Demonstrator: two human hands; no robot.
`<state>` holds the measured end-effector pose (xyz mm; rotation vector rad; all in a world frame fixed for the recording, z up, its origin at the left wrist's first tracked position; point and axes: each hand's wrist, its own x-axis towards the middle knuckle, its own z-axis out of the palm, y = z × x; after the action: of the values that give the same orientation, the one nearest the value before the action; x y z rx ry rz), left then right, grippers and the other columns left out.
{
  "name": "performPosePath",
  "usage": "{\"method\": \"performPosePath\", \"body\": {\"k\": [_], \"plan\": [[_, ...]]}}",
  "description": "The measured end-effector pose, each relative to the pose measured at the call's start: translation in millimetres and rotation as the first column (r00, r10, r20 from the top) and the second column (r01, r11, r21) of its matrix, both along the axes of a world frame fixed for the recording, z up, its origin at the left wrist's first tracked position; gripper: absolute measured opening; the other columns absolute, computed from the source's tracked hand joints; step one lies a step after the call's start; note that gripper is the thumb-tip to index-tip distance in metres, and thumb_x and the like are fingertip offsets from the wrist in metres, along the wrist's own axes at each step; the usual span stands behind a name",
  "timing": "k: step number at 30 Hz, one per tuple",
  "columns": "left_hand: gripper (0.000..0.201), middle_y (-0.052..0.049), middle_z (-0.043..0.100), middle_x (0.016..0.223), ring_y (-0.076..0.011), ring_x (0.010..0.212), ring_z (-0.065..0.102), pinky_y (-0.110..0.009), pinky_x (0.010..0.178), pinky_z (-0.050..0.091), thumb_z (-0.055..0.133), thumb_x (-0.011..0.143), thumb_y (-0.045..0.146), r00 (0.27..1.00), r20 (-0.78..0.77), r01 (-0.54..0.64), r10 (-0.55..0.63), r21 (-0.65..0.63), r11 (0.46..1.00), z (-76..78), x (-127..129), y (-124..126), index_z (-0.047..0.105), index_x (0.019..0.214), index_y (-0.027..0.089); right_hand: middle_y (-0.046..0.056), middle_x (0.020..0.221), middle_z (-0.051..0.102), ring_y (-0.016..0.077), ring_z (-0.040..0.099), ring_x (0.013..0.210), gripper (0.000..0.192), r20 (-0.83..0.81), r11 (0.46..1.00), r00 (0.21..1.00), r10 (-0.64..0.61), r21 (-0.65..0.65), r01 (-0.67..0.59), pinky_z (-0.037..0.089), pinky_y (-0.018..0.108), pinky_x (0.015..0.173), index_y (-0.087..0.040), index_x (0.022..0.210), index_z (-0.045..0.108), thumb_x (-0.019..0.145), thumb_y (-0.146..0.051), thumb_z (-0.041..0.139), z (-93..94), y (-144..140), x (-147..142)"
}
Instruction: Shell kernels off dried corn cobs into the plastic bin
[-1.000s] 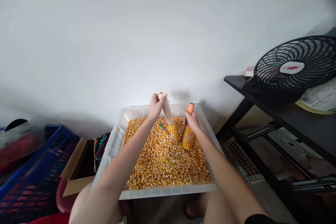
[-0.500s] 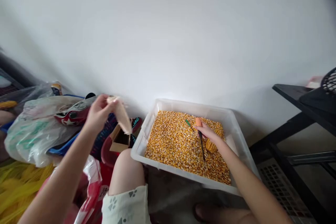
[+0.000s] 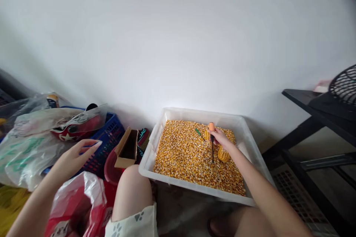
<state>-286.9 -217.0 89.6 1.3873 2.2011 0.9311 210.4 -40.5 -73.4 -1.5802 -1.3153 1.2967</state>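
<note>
The left hand (image 3: 72,160) is free, its fingers loosely parted near the red-and-white bag (image 3: 93,190), having let go of the stripped cob it pinched half a second ago. The right hand (image 3: 221,139) still grips the orange-handled screwdriver (image 3: 211,127), shaft down, beside a corn ear (image 3: 223,154) on the kernels (image 3: 180,152) in the tub (image 3: 147,171).

Tub (image 3: 148,163) w/ kernels (image 3: 183,155), box (image 3: 125,162) L

Left hand (image 3: 79,156): fingers parted, near a blue basket (image 3: 114,130) and a red-and-white bag (image 3: 95,191). Right hand (image 3: 220,138): gripping an orange-handled screwdriver (image 3: 211,127), shaft pointing down toward loose corn kernels (image 3: 180,152) in a translucent tub (image 3: 194,186). Two ears of corn (image 3: 223,154) lie on the kernels, beside right hand; green-handled tool (image 3: 198,132) nearby. Cardboard box (image 3: 125,162) left of tub.
</note>
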Motion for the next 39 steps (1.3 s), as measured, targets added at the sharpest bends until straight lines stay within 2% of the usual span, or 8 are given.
{"method": "performPosePath", "body": {"k": [4, 8, 10, 14, 20, 25, 34, 39], "plan": [[0.035, 0.005, 0.070, 0.085, -0.0200, 0.083, 0.063, -0.030, 0.074, 0.048, 0.057, 0.070, 0.059, 0.908, -0.006, 0.417, -0.418, 0.106, 0.903, 6.0, 110.9, 57.8, 0.065, 0.084, 0.028, 0.004, 0.069, 0.064, 0.0115, 0.057, 0.049, 0.031, 0.120, 1.000, 0.993, -0.006, 0.001, 0.006, 0.042, 0.020, 0.045, -0.017, 0.099, 0.053, 0.088, -0.043, 0.040, -2.9, 6.4, 5.7], [0.026, -0.004, 0.070, 0.083, -0.0209, 0.076, 0.063, -0.029, 0.068, 0.047, 0.056, 0.076, 0.047, 0.672, 0.016, 0.733, -0.740, 0.129, 0.668, -26.2, 221.3, 113.2, 0.068, 0.081, 0.026, 0.005, 0.070, 0.062, 0.0146, 0.058, 0.052, 0.031, 0.297, 0.993, 0.947, -0.120, 0.016, 0.120, 0.042, 0.023, 0.048, -0.016, 0.096, 0.052, 0.086, -0.044, 0.042, -15.7, 11.9, 15.0], [0.023, -0.005, 0.069, 0.078, -0.0213, 0.069, 0.063, -0.030, 0.064, 0.046, 0.055, 0.076, 0.043, 0.581, -0.023, 0.814, -0.814, 0.045, 0.579, -49.0, 269.3, 137.6, 0.068, 0.076, 0.024, 0.008, 0.080, 0.064, 0.0189, 0.063, 0.064, 0.036, 0.370, 0.991, 0.919, -0.133, 0.025, 0.134, 0.046, 0.027, 0.057, -0.016, 0.100, 0.052, 0.080, -0.046, 0.052, -21.8, 13.2, 14.1], [0.015, -0.009, 0.067, 0.071, -0.0258, 0.072, 0.063, -0.033, 0.067, 0.045, 0.058, 0.071, 0.031, 0.553, -0.182, 0.751, -0.813, -0.314, 0.581, -91.8, 333.0, 174.0, 0.062, 0.061, 0.020, 0.017, 0.113, 0.059, 0.0271, 0.058, 0.103, 0.060, 0.465, 0.986, 0.870, -0.166, 0.077, 0.147, 0.044, 0.032, 0.082, -0.013, 0.115, 0.046, 0.069, -0.046, 0.066, -27.4, 13.0, 1.1], [0.020, -0.011, 0.069, 0.085, -0.0267, 0.080, 0.064, -0.031, 0.067, 0.043, 0.050, 0.077, 0.033, 0.568, -0.198, 0.734, -0.799, -0.317, 0.601, -138.1, 334.5, 186.0, 0.064, 0.079, 0.018, 0.019, 0.115, 0.060, 0.0298, 0.057, 0.106, 0.059, 0.535, 0.998, 0.843, -0.051, 0.069, 0.017, 0.042, 0.036, 0.086, -0.012, 0.118, 0.048, 0.073, -0.047, 0.062, -23.5, 11.3, -3.4], [0.026, -0.008, 0.068, 0.084, -0.0213, 0.079, 0.063, -0.027, 0.064, 0.041, 0.041, 0.084, 0.035, 0.618, -0.201, 0.712, -0.760, -0.266, 0.650, -152.9, 313.4, 189.6, 0.062, 0.086, 0.019, 0.014, 0.118, 0.060, 0.0261, 0.056, 0.109, 0.045, 0.491, 0.994, 0.869, -0.061, 0.113, 0.006, 0.039, 0.033, 0.091, -0.015, 0.114, 0.054, 0.079, -0.044, 0.055, -18.0, 14.3, 2.4], [0.022, -0.007, 0.066, 0.087, -0.0207, 0.081, 0.061, -0.028, 0.070, 0.041, 0.041, 0.085, 0.029, 0.612, -0.277, 0.721, -0.741, -0.190, 0.666, -148.0, 309.1, 199.9, 0.060, 0.088, 0.020, 0.007, 0.088, 0.068, 0.0211, 0.063, 0.079, 0.037, 0.352, 0.996, 0.936, 0.016, 0.079, -0.047, 0.045, 0.028, 0.069, -0.015, 0.089, 0.063, 0.067, -0.044, 0.067, -14.8, 11.8, -2.2], [0.025, -0.011, 0.064, 0.094, -0.0245, 0.091, 0.058, -0.036, 0.083, 0.039, 0.037, 0.088, 0.026, 0.526, -0.538, 0.745, -0.658, -0.081, 0.662, -116.6, 306.5, 201.7, 0.061, 0.088, 0.018, 0.004, 0.079, 0.065, 0.0202, 0.060, 0.075, 0.041, 0.269, 0.986, 0.959, -0.095, 0.161, 0.053, 0.045, 0.030, 0.068, -0.017, 0.080, 0.059, 0.055, -0.046, 0.073, -4.5, 15.3, 1.5]]}}
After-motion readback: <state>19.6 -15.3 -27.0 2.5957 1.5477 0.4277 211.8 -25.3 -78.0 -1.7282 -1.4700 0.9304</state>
